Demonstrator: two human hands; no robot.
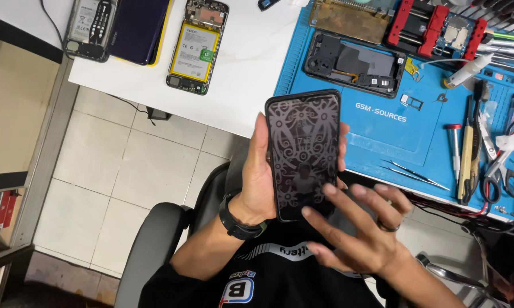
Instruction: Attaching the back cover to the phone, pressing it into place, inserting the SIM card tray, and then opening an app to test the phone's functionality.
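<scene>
The smartphone [302, 154] looks assembled and closed, its patterned screen lit, so the checking stage seems in hand; opened phones [195, 45] lie well beyond the hands. The left hand [257, 182] grips the phone upright by its edges. The right hand [362, 228], fingers spread, touches the screen's lower part.

Opened phones [193, 47] on white table [245, 63], tweezers [415, 174] on blue mat [394, 122]
</scene>
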